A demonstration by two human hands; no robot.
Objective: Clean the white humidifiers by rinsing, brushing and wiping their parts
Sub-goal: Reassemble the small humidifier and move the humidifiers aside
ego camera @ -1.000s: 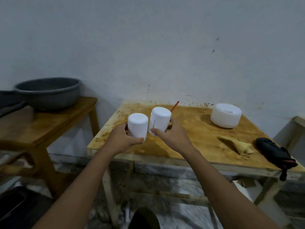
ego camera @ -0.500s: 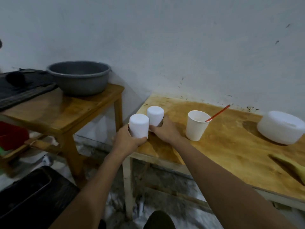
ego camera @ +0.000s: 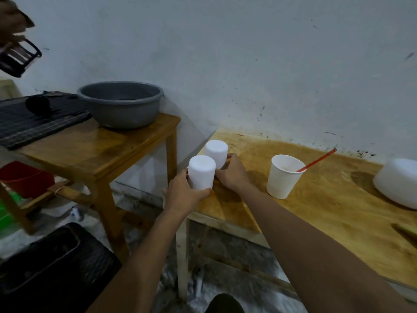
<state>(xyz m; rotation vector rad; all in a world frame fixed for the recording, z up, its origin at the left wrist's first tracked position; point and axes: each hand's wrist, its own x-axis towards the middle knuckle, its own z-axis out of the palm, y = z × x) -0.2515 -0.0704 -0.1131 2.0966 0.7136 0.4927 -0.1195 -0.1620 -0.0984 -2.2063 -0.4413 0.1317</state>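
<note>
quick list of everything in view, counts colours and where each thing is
left table: 1, brown wood, left
right table: 1, brown wood, right
near cylinder: 1, white, right table's left corner
far cylinder: 1, white, just behind it
paper cup: 1, white, right table
stick: 1, red, leaning in cup
round part: 1, white, right table, frame edge
basin: 1, grey, left table
mat: 1, dark, beside basin
container: 1, red, under left table
left hand: grips near cylinder
right hand: grips far cylinder
</note>
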